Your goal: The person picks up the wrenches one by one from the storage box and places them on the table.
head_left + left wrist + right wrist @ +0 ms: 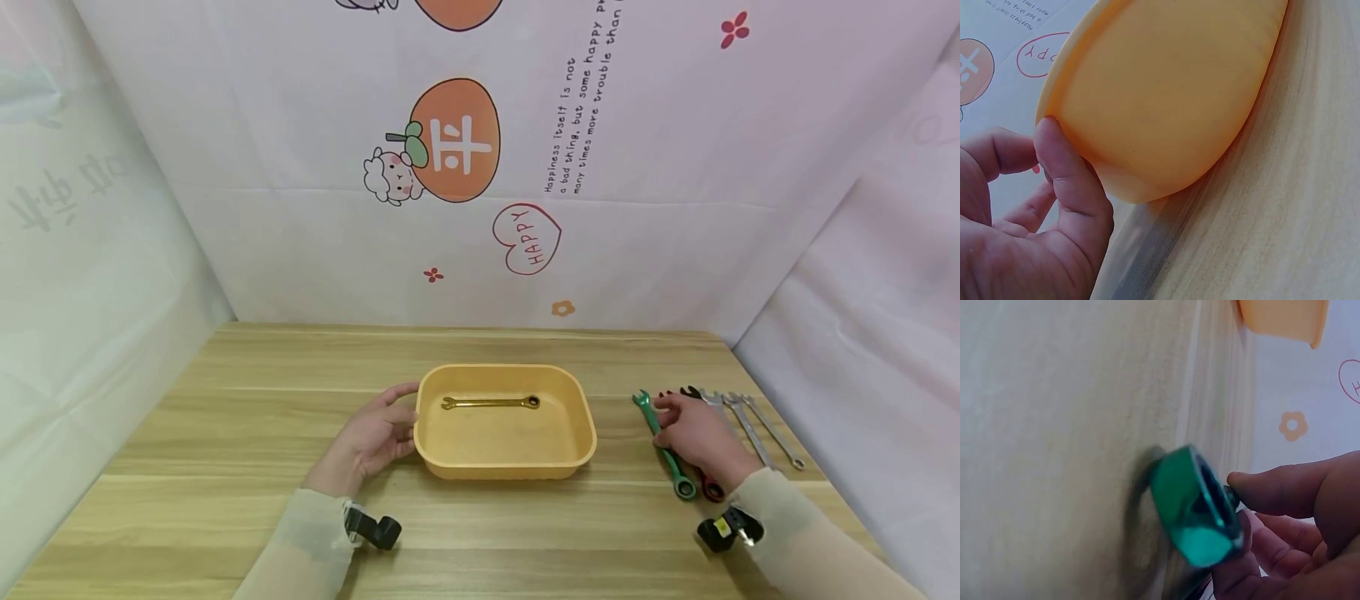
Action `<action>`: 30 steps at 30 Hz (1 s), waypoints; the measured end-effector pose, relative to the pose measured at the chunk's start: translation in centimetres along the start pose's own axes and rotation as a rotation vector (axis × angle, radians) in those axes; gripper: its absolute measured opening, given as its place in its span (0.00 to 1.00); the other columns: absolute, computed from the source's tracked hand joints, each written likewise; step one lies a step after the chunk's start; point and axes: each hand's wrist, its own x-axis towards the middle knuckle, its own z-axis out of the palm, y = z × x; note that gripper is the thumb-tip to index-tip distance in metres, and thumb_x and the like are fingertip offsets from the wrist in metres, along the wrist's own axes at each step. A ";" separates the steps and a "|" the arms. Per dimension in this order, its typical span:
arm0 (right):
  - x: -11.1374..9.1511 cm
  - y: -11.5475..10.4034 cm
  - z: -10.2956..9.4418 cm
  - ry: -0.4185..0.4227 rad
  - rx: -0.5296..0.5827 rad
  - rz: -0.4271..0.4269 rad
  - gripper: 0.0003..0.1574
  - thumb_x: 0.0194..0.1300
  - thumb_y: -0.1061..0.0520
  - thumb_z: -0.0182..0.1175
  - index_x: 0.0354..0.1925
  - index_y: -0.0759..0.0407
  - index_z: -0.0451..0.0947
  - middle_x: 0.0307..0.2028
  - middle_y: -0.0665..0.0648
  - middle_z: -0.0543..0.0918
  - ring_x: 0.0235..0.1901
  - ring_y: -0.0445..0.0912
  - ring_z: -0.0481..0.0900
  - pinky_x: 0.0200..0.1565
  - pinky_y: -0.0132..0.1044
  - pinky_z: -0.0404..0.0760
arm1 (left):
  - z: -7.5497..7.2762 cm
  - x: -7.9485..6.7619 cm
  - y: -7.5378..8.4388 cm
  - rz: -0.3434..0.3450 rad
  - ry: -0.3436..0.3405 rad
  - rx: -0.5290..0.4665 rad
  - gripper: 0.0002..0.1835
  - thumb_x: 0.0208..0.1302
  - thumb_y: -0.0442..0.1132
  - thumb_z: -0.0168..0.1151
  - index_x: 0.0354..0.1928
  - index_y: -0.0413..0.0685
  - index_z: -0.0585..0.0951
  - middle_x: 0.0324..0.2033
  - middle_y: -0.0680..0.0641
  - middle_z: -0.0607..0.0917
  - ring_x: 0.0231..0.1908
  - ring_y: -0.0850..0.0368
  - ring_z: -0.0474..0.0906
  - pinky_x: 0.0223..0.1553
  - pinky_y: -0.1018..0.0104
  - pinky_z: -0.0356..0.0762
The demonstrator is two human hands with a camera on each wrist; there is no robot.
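A shallow yellow plastic tray [506,472] stands on the wooden table, with a gold combination wrench [491,403] lying inside it. At the tray's left end, my left hand [377,433] touches the outer wall and rim with bent fingers [1060,156], none of them reaching inside. Over on the right, my right hand [701,435] pinches a green ratcheting wrench [666,450] by its shaft between thumb and fingers. The green wrench's ring end [1188,509] points toward me, and its shadow shows on the table beside it. Part of the shaft is hidden by the fingers.
Right of the right hand lie silver wrenches [772,429]. A red wrench [712,486] lies partly beneath that hand, and a black wrench end [691,391] shows beyond it. A printed white cloth [637,250] rises behind the wooden table [510,550], with white sheets on both sides.
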 end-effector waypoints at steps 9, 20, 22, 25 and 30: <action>-0.3 0.2 0.0 0.054 -0.099 -0.067 0.37 0.48 0.61 0.68 0.56 0.72 0.68 0.33 0.54 0.79 0.29 0.47 0.75 0.29 0.42 0.75 | -0.1 0.1 -0.1 0.001 0.001 -0.009 0.32 0.58 0.27 0.53 0.66 0.48 0.63 0.28 0.44 0.77 0.24 0.57 0.74 0.27 0.66 0.75; -0.6 0.4 -0.4 0.035 -0.060 -0.011 0.37 0.50 0.63 0.66 0.57 0.73 0.66 0.36 0.60 0.79 0.32 0.50 0.76 0.28 0.42 0.76 | -0.1 0.0 0.0 -0.001 -0.006 -0.013 0.32 0.58 0.27 0.53 0.66 0.48 0.62 0.28 0.44 0.76 0.24 0.57 0.74 0.28 0.66 0.75; -0.6 0.4 -0.4 0.038 -0.060 -0.009 0.36 0.50 0.63 0.66 0.56 0.72 0.66 0.35 0.59 0.79 0.31 0.50 0.75 0.28 0.43 0.75 | -0.1 0.1 0.0 -0.001 -0.010 -0.015 0.32 0.58 0.27 0.53 0.66 0.48 0.62 0.28 0.44 0.76 0.24 0.57 0.74 0.28 0.66 0.75; -0.7 0.5 -0.5 0.035 -0.058 -0.002 0.35 0.50 0.63 0.65 0.55 0.72 0.66 0.34 0.57 0.78 0.28 0.49 0.74 0.26 0.41 0.74 | -0.1 0.1 0.0 -0.003 -0.009 -0.016 0.32 0.58 0.27 0.53 0.66 0.48 0.62 0.28 0.44 0.76 0.24 0.57 0.74 0.28 0.66 0.74; -0.7 0.5 -0.6 0.026 -0.055 0.014 0.33 0.51 0.63 0.63 0.55 0.72 0.65 0.31 0.57 0.77 0.25 0.48 0.72 0.23 0.39 0.72 | -0.2 0.1 -0.1 -0.002 -0.008 -0.021 0.32 0.58 0.27 0.53 0.66 0.48 0.62 0.29 0.44 0.76 0.24 0.57 0.74 0.28 0.66 0.75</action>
